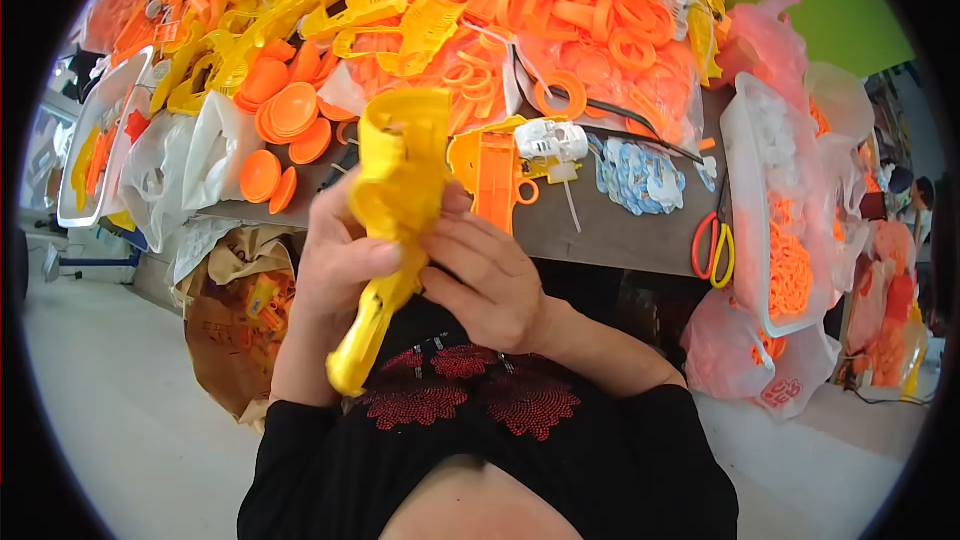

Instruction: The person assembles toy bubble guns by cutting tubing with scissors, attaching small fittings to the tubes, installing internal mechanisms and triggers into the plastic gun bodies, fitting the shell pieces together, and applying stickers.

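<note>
A yellow plastic shell (pixel 402 155) is held upright, slightly tilted, in front of my chest. My left hand (pixel 340 240) wraps round its left side, the thumb across its front. My right hand (pixel 485 280) grips the shell's right side with bent fingers; the fingertips are partly hidden. Just beyond, on the grey table (pixel 610 235), lie an orange part (pixel 495 180), a small orange ring (pixel 527 191) and a white mechanism (pixel 552 140) with a thin white strip. Orange discs (pixel 292 110) lie to the left of the shell.
Yellow shells (pixel 430 30) and bagged orange rings (pixel 620 20) are heaped at the back. Blue-white stickers (pixel 640 178) and red-yellow scissors (pixel 714 250) lie right of centre. A white bin (pixel 750 200) stands at the right edge, a paper bag (pixel 225 340) below left.
</note>
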A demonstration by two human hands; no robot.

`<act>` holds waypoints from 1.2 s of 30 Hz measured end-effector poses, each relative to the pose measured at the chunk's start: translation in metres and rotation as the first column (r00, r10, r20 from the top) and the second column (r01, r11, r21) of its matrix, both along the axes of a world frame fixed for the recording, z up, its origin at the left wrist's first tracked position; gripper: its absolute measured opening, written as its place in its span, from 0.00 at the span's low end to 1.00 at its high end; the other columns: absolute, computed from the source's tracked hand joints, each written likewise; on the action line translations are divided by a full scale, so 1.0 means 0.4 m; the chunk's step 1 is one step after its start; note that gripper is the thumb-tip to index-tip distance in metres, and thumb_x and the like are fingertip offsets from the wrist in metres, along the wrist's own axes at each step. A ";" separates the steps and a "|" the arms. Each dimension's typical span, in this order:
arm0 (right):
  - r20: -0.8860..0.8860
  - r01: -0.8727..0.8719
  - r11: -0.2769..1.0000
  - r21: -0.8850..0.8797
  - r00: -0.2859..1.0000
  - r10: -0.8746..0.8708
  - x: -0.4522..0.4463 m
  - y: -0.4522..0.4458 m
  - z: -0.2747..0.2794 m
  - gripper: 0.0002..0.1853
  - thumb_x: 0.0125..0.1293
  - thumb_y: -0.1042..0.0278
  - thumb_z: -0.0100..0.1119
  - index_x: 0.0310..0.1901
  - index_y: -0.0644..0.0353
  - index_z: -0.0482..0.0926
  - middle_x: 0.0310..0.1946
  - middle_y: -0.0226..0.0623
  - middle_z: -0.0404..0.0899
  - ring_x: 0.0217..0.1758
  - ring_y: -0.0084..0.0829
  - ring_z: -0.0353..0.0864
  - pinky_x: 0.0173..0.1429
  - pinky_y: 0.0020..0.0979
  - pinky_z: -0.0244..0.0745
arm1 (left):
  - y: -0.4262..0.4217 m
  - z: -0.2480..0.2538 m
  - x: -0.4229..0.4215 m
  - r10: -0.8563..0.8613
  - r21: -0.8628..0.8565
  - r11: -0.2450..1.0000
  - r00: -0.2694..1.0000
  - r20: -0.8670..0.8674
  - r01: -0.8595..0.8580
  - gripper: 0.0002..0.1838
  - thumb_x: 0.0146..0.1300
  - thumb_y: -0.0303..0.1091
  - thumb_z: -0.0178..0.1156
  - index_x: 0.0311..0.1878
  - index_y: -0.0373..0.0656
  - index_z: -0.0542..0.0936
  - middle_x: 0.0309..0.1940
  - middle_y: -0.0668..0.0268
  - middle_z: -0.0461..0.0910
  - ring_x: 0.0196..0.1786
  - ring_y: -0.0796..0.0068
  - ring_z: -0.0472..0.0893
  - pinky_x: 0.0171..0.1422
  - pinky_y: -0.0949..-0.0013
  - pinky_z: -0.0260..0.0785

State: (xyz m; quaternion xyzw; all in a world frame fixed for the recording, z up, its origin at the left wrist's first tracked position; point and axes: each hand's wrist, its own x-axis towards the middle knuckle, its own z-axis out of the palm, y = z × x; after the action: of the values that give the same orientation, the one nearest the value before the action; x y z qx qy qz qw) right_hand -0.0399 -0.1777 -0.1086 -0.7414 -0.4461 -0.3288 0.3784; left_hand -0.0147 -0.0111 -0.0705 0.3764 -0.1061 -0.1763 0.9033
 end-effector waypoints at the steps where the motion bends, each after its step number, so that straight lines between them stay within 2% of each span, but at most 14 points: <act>1: -0.061 0.060 0.998 -0.009 0.996 -0.060 -0.012 -0.021 -0.004 0.13 0.41 0.77 0.66 0.33 0.65 0.79 0.46 0.46 0.76 0.50 0.47 0.76 0.55 0.44 0.73 | -0.013 0.016 0.008 0.118 0.275 0.948 0.978 0.174 -0.163 0.36 0.44 0.31 0.72 0.57 0.27 0.69 0.49 0.54 0.76 0.49 0.63 0.79 0.56 0.64 0.69; 2: -0.119 0.118 0.993 -0.023 0.986 -0.119 -0.024 -0.045 -0.009 0.14 0.41 0.77 0.66 0.34 0.65 0.79 0.46 0.47 0.76 0.51 0.47 0.76 0.55 0.44 0.73 | -0.024 0.023 0.021 0.173 0.489 0.799 0.913 0.370 -0.350 0.34 0.45 0.31 0.72 0.56 0.27 0.70 0.48 0.55 0.76 0.48 0.64 0.78 0.55 0.66 0.69; 3: -0.153 0.145 0.989 -0.034 0.977 -0.149 -0.035 -0.075 -0.019 0.16 0.40 0.78 0.67 0.35 0.65 0.79 0.46 0.47 0.76 0.49 0.47 0.76 0.54 0.44 0.72 | -0.031 0.013 0.048 0.098 0.597 0.591 0.783 0.614 -0.542 0.34 0.44 0.29 0.72 0.56 0.29 0.70 0.46 0.58 0.75 0.45 0.67 0.78 0.52 0.69 0.69; 4: -0.157 0.148 0.988 -0.034 0.976 -0.151 -0.041 -0.106 -0.022 0.16 0.40 0.78 0.67 0.35 0.65 0.79 0.46 0.47 0.76 0.49 0.47 0.76 0.54 0.44 0.72 | -0.045 0.030 0.062 -0.074 0.656 0.440 0.703 0.707 -0.614 0.37 0.44 0.27 0.70 0.60 0.31 0.68 0.47 0.58 0.76 0.48 0.66 0.78 0.56 0.67 0.68; 6: -0.281 0.213 0.975 -0.058 0.934 -0.221 -0.052 -0.163 -0.027 0.16 0.42 0.81 0.66 0.37 0.65 0.78 0.44 0.45 0.76 0.47 0.46 0.76 0.51 0.40 0.73 | -0.088 0.027 0.088 -0.263 0.660 0.254 0.606 0.751 -0.707 0.34 0.45 0.36 0.71 0.56 0.35 0.71 0.46 0.53 0.74 0.47 0.57 0.77 0.49 0.65 0.71; 7: -0.285 0.218 0.974 -0.056 0.932 -0.225 -0.053 -0.188 -0.033 0.16 0.42 0.81 0.66 0.37 0.65 0.78 0.44 0.45 0.76 0.47 0.46 0.76 0.51 0.40 0.73 | -0.104 0.014 0.106 -0.353 0.643 0.219 0.555 0.754 -0.734 0.34 0.46 0.40 0.70 0.57 0.37 0.70 0.46 0.52 0.72 0.48 0.53 0.75 0.50 0.61 0.70; 9: -0.344 0.375 0.926 -0.044 0.864 -0.367 -0.045 -0.230 -0.052 0.13 0.47 0.85 0.63 0.37 0.66 0.77 0.41 0.44 0.77 0.42 0.42 0.77 0.46 0.34 0.73 | -0.136 -0.006 0.129 -0.426 0.636 0.197 0.519 0.741 -0.746 0.35 0.45 0.40 0.70 0.57 0.38 0.69 0.44 0.53 0.72 0.47 0.53 0.74 0.50 0.60 0.69; 13: -0.494 0.489 0.872 0.026 0.764 -0.414 -0.027 -0.274 -0.076 0.09 0.54 0.86 0.58 0.38 0.67 0.76 0.40 0.42 0.77 0.35 0.30 0.76 0.38 0.25 0.71 | -0.175 -0.032 0.156 -0.545 0.623 0.154 0.460 0.701 -0.767 0.37 0.45 0.40 0.69 0.58 0.39 0.67 0.41 0.55 0.72 0.47 0.55 0.72 0.51 0.59 0.66; 16: -0.579 0.493 0.866 0.082 0.731 -0.361 -0.015 -0.288 -0.093 0.09 0.56 0.86 0.58 0.38 0.67 0.77 0.39 0.40 0.77 0.34 0.27 0.75 0.37 0.24 0.71 | -0.191 -0.043 0.164 -0.566 0.610 0.131 0.446 0.693 -0.781 0.36 0.45 0.41 0.69 0.57 0.39 0.68 0.41 0.55 0.72 0.47 0.55 0.71 0.52 0.59 0.66; 24: -0.599 0.434 0.897 0.085 0.742 -0.302 -0.009 -0.296 -0.114 0.08 0.56 0.86 0.57 0.38 0.67 0.77 0.37 0.39 0.77 0.33 0.26 0.75 0.36 0.23 0.70 | -0.211 -0.059 0.175 -0.579 0.623 0.105 0.462 0.672 -0.775 0.35 0.45 0.42 0.69 0.56 0.39 0.69 0.41 0.56 0.72 0.48 0.55 0.71 0.53 0.58 0.65; 32: -0.631 0.413 0.903 0.115 0.733 -0.255 0.010 -0.288 -0.093 0.09 0.57 0.85 0.57 0.40 0.67 0.76 0.36 0.37 0.77 0.32 0.24 0.74 0.36 0.22 0.70 | -0.219 -0.038 0.166 -0.561 0.760 -0.003 0.630 0.537 -0.650 0.37 0.43 0.38 0.70 0.59 0.39 0.69 0.49 0.55 0.71 0.52 0.54 0.72 0.56 0.59 0.65; 34: -0.838 0.476 0.870 0.128 0.521 -0.162 0.018 -0.284 -0.088 0.13 0.60 0.81 0.56 0.47 0.65 0.73 0.38 0.37 0.77 0.33 0.22 0.75 0.37 0.21 0.71 | -0.220 -0.040 0.168 -0.550 0.766 0.006 0.638 0.540 -0.643 0.37 0.42 0.37 0.70 0.59 0.39 0.69 0.48 0.55 0.71 0.51 0.54 0.72 0.56 0.59 0.65; 35: -0.838 0.475 0.871 0.128 0.522 -0.161 0.029 -0.280 -0.081 0.13 0.60 0.81 0.56 0.47 0.65 0.73 0.38 0.37 0.77 0.33 0.22 0.75 0.37 0.21 0.71 | -0.219 -0.041 0.170 -0.540 0.772 0.016 0.644 0.542 -0.636 0.37 0.41 0.36 0.71 0.58 0.39 0.70 0.48 0.55 0.71 0.51 0.53 0.72 0.55 0.59 0.66; 36: -0.897 0.484 0.859 0.168 0.437 -0.071 0.043 -0.274 -0.072 0.15 0.61 0.79 0.56 0.50 0.64 0.71 0.38 0.37 0.76 0.33 0.21 0.75 0.36 0.21 0.71 | -0.218 -0.045 0.171 -0.538 0.771 0.015 0.645 0.543 -0.636 0.37 0.41 0.36 0.71 0.58 0.39 0.70 0.48 0.55 0.71 0.51 0.53 0.72 0.55 0.59 0.66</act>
State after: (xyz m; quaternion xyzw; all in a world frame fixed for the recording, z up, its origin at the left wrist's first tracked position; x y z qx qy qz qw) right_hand -0.0228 -0.2874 -0.1376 -0.7729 0.0161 -0.0530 0.6321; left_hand 0.0536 -0.0981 -0.0883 0.9280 -0.3004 0.0204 0.2196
